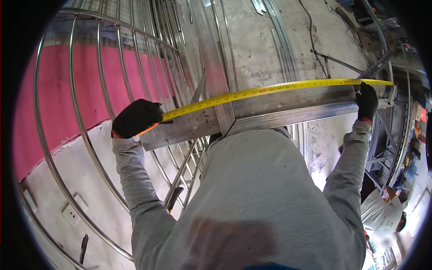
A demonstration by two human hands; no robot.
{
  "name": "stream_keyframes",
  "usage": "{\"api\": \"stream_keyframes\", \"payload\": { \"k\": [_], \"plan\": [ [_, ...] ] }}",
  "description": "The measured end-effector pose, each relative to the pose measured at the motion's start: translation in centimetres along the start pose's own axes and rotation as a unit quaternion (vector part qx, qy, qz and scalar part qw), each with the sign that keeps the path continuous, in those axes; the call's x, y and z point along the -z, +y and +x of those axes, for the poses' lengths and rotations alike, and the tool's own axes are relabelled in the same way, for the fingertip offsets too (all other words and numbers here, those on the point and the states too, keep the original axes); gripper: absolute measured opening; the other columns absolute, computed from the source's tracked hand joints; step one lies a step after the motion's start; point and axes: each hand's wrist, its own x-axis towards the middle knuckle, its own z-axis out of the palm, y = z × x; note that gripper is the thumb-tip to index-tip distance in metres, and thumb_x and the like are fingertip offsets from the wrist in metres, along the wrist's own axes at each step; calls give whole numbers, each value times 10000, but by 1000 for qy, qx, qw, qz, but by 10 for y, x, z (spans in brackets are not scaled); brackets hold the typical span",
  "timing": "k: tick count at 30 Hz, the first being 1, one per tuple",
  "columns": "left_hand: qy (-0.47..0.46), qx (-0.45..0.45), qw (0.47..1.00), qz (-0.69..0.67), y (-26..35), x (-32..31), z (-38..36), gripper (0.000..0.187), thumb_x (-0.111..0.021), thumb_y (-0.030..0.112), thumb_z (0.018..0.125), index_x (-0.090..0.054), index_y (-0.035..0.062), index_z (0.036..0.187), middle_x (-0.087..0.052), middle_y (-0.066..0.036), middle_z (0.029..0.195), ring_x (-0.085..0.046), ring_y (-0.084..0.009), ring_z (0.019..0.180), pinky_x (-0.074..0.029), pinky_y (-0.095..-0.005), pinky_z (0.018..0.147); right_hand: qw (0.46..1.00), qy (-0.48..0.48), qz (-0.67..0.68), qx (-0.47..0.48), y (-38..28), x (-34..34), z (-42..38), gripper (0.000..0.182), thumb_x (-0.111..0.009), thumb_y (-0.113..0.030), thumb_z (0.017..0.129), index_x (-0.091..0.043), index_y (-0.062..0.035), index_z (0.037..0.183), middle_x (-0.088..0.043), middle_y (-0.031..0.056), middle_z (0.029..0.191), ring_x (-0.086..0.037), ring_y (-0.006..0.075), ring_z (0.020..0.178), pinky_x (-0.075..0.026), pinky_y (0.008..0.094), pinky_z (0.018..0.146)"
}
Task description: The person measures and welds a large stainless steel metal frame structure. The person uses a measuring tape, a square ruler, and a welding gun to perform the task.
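A yellow tape measure (252,93) is stretched across a metal beam (283,102) in front of me. My left hand (137,118), in a black glove, is closed around the tape's case end at the left; only a bit of orange shows below the fingers. At the other end, my right hand (367,100), also in a black glove, pinches the tape near its tip at the beam's right end. A metal profile (211,58) runs away from me and passes under the tape left of the middle.
Shiny metal bars (74,90) form a railing at the left before a pink and white wall (54,90). Metal profiles (279,40) lie on the grey floor (256,54) ahead. A metal frame (387,130) stands at the right, with another person (382,211) beyond it.
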Motion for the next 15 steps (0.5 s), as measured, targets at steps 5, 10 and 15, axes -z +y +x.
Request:
{"api": "stream_keyframes", "payload": {
  "k": [5, 10, 15],
  "plan": [
    [-21, -57, 998, 32, 0, 2, 8, 244, -842, 109, 830, -773, 114, 1064, -767, -70, 1086, -708, -317, 1068, -585, -431, 950, 967, 84, -91, 223, -119, -5, -49, 508, -805, -215, 894, -675, -88, 1369, -668, 182, 1378, -626, 386, 1294, -506, 458, 1081],
    [-35, -23, 997, 58, -1, -6, 9, 310, -830, 115, 839, -779, 110, 1145, -769, -68, 1109, -708, -314, 1079, -588, -423, 937, 913, -91, -25, 396, -197, -16, -83, 493, -791, -212, 894, -672, -89, 1357, -641, 165, 1414, -532, 426, 1385, -406, 528, 1167],
    [-63, -29, 990, 124, 11, -1, 22, 273, -786, 149, 890, -776, 126, 1162, -763, -59, 1058, -709, -295, 1045, -591, -402, 902, 887, -114, -9, 447, -218, -37, -95, 415, -781, -177, 882, -710, -75, 1278, -696, 161, 1304, -602, 426, 1298, -441, 548, 1123]
  ]
}}
